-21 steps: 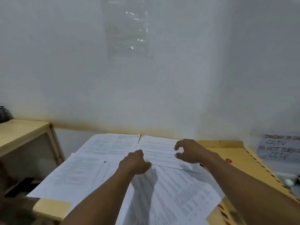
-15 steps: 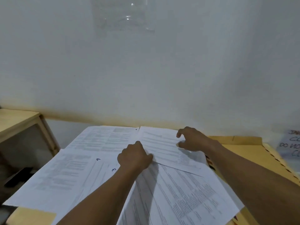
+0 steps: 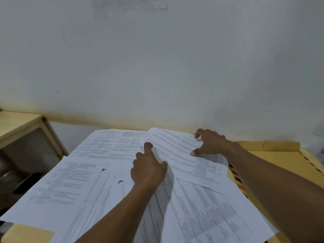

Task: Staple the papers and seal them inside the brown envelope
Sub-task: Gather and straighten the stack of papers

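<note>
Several printed white papers lie spread and overlapping on a wooden table; two carry handwritten numbers 4 and 3. My left hand rests on the middle of the spread, index finger and thumb pinching the lifted left edge of the top right sheet. My right hand presses on that same sheet with fingers spread, near its far right corner. The brown envelope, with a striped border and a string clasp, lies under the papers at the right. No stapler is visible.
A white wall rises directly behind the table. A lower wooden shelf unit stands at the left, with dark objects beneath it. The table's yellow wood shows at the bottom left corner.
The camera has tilted down and closer. My left hand has opened from a fist to pinch the top right sheet's edge, which now curls up. My right hand stays on that sheet.
</note>
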Tool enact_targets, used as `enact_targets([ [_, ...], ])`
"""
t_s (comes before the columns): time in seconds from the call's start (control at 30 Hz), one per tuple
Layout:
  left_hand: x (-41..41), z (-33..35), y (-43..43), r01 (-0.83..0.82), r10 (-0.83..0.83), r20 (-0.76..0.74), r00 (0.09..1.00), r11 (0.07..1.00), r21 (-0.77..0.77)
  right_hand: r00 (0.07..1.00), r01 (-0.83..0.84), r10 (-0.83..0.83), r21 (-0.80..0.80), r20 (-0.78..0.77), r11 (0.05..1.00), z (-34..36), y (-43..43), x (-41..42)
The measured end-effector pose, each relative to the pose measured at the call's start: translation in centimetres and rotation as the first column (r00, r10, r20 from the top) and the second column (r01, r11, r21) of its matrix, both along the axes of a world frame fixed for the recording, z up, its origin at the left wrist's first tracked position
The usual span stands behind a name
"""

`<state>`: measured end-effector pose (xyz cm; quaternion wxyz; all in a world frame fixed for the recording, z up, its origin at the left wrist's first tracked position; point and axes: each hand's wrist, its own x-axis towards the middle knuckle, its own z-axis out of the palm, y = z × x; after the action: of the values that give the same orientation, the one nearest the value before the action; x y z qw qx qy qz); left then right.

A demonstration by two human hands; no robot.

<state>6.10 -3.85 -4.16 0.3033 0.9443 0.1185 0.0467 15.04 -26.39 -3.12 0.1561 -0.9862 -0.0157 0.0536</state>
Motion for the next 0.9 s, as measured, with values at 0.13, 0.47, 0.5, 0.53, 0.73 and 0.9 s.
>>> enact_targets([
  [0.13, -0.4, 0.3, 0.4, 0.039, -0.037, 0.028, 0.999, 0.996, -0.081, 0.999, 0.027, -0.028, -0.043, -0.033, 0.999, 0.1, 0.1, -0.6],
  [0.47, 0.4, 0.1, 0.9, 0.094, 0.1, 0.251, 0.963, 0.748, -0.657, 0.993, 0.116, -0.117, 0.187, -0.011, 0.975, -0.3, -0.4, -0.3],
  [0.5, 0.6, 0.2, 1.1, 0.088, 0.118, 0.252, 0.96, 0.731, -0.676, 0.991, 0.126, -0.131, 0.269, 0.0, 0.955, -0.2, -0.5, -0.4],
  [0.53, 0.7, 0.3, 1.3, 0.081, 0.131, 0.252, 0.959, 0.726, -0.683, 0.991, 0.123, -0.135, 0.35, 0.009, 0.929, 0.1, -0.6, -0.5],
  [0.73, 0.1, 2.3, 2.5, 0.099, 0.156, 0.253, 0.955, 0.636, -0.765, 0.995, 0.09, -0.101, 0.557, -0.013, 0.825, 2.1, 0.0, -2.9],
  [0.9, -0.4, 4.4, 4.1, 0.115, 0.087, 0.175, 0.981, 0.468, -0.876, 0.996, 0.082, -0.04, 0.677, -0.077, 0.732, 3.1, 1.9, -5.8],
])
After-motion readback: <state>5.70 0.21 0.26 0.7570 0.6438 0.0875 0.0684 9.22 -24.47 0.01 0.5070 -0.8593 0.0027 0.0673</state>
